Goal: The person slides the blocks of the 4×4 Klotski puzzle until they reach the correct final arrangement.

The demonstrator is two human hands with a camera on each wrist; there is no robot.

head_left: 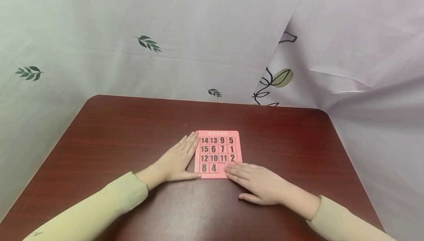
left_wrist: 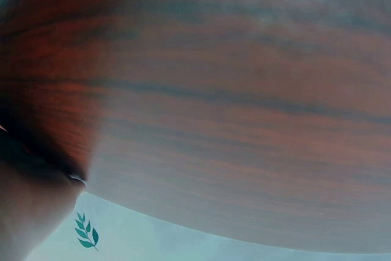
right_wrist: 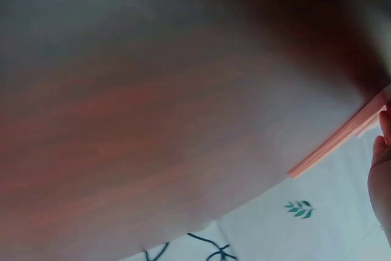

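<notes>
A pink sliding number puzzle (head_left: 218, 154) lies flat on the table, its black-numbered tiles in a square frame. Along its left edge rests my left hand (head_left: 175, 162), fingers straight toward the upper left corner and thumb at the lower left one. The fingertips of my right hand (head_left: 260, 184) touch the puzzle's lower right corner and cover the tile there. A bare pink slot shows just right of the 4. In the right wrist view, the puzzle's edge (right_wrist: 336, 142) runs up to the right hand (right_wrist: 382, 187). Part of the left hand (left_wrist: 36, 203) shows in the left wrist view.
The dark red wooden table (head_left: 132, 130) has rounded far corners. A pale curtain (head_left: 185, 31) with leaf prints hangs behind its far edge, and another cloth (head_left: 371, 60) hangs along the right side.
</notes>
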